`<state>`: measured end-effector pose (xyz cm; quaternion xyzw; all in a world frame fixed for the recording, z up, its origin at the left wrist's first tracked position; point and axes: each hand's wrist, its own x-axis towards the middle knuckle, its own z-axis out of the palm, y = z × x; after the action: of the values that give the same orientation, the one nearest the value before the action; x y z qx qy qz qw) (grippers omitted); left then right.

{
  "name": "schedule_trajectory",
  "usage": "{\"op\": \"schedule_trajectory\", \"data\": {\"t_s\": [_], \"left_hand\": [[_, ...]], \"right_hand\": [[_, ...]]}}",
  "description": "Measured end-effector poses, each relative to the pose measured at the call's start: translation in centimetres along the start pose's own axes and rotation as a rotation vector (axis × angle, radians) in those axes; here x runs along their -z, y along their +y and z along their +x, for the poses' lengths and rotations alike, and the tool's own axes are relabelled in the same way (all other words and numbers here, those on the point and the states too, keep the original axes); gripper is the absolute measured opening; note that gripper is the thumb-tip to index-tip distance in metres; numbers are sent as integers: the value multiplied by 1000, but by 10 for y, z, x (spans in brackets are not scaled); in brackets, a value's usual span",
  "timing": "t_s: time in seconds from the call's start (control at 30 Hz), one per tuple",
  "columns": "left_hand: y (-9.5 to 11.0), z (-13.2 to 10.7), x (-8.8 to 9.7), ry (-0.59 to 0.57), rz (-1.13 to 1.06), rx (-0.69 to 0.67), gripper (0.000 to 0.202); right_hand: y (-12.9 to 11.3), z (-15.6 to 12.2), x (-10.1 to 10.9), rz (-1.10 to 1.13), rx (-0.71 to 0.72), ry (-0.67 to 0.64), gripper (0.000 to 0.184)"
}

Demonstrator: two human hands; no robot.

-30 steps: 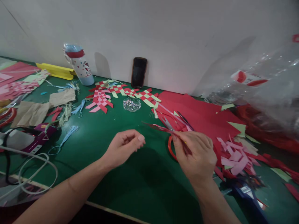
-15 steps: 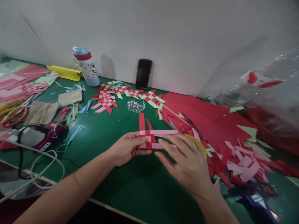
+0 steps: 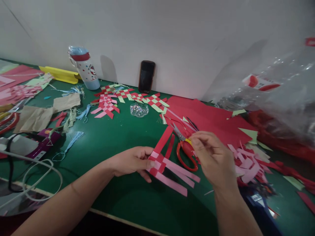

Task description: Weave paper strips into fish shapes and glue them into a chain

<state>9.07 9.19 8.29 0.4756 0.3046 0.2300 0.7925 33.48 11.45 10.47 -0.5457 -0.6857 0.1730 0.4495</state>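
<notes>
My left hand [image 3: 135,161] pinches a small woven piece of red and pink paper strips [image 3: 157,163] between thumb and fingers. Loose red ends point up and pink ends trail to the lower right. Beyond them is a pair of scissors [image 3: 186,159] with a red handle loop, a yellow part and blades towards the upper left. My right hand [image 3: 214,157] is closed over the yellow part, thumb and fingertips together. I cannot make out what lies between them, or whether they grip the scissors.
Finished woven pieces [image 3: 107,106], a clear dish of beads [image 3: 139,109] and a propped phone [image 3: 147,76] stand near the wall. A bottle [image 3: 86,68] and tassels [image 3: 73,142] are left. Red paper sheets [image 3: 204,114] and pink scraps [image 3: 247,167] lie right.
My right hand has left the woven piece, moved right and closed its fingers over the scissors. My left hand has tilted the piece, its pink ends now slanting down. The view has shifted slightly right.
</notes>
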Motion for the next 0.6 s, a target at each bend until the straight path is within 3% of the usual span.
{"op": "schedule_trajectory", "data": {"t_s": [0.13,0.23,0.37,0.6], "left_hand": [[-3,2,-2,-60,29,53,27],[-5,2,-2,-78,42,57,31],[-7,3,-4,-72,50,72,38],[-8,8,-9,93,75,106,43]], "right_hand": [[-5,-7,-12,-129,109,-285,31],[-8,-11,-20,-136,80,-377,35],[-12,-14,-28,-91,68,-377,31],[-15,-16,-31,-42,42,-363,35]]}}
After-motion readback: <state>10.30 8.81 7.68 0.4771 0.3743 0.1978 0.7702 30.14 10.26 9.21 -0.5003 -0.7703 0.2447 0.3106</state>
